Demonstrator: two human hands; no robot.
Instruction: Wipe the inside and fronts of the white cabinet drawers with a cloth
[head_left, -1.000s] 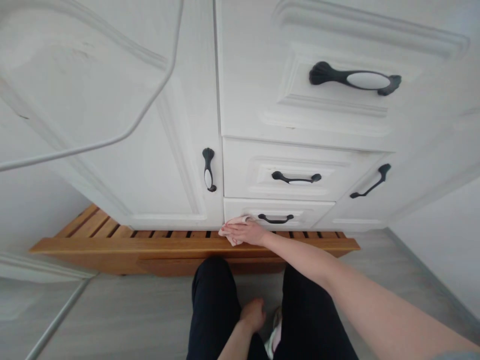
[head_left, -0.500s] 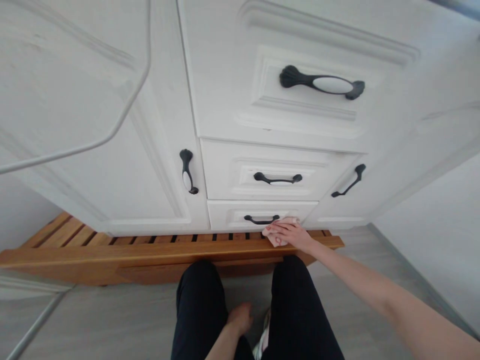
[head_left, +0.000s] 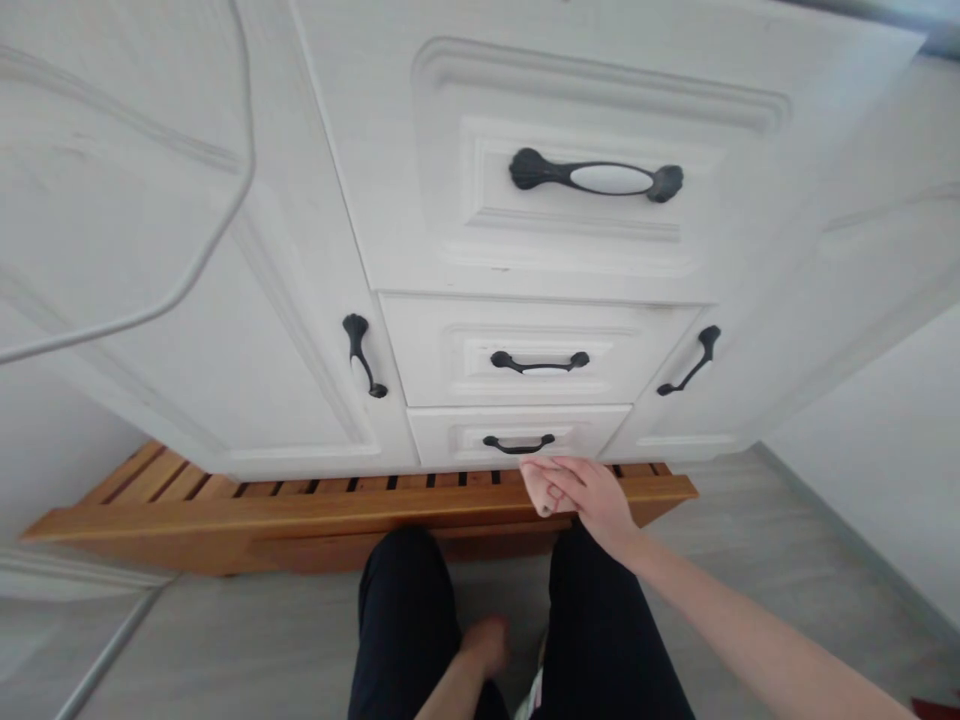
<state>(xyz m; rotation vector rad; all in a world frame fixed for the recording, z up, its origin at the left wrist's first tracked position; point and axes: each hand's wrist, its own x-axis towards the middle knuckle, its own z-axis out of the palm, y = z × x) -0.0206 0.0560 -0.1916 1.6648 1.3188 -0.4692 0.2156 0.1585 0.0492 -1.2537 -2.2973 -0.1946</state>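
My right hand [head_left: 596, 497] is closed on a pale pink cloth [head_left: 544, 488] with a reddish pattern. It sits over the front rail of the slatted wooden bench [head_left: 322, 517], just below the black handle [head_left: 519, 445] of the lowest drawer. Part of the cloth lies hidden under my fingers. My left hand [head_left: 487, 643] hangs low between my knees, nearest my left leg [head_left: 405, 620]. Its fingers are blurred, so I cannot tell whether they grip anything.
A white cabinet [head_left: 255, 400] rises from the bench, with a large top drawer [head_left: 592, 245], smaller drawers and side doors with black handles. At upper left a white cable [head_left: 191, 270] hangs in front. Grey flooring [head_left: 247, 640] and a white wall [head_left: 885, 420] border it.
My right hand has pulled the cloth slightly back towards me and up off the rail, and the cloth is now bunched at my fingertips. The view has shifted slightly. My left hand stays low.
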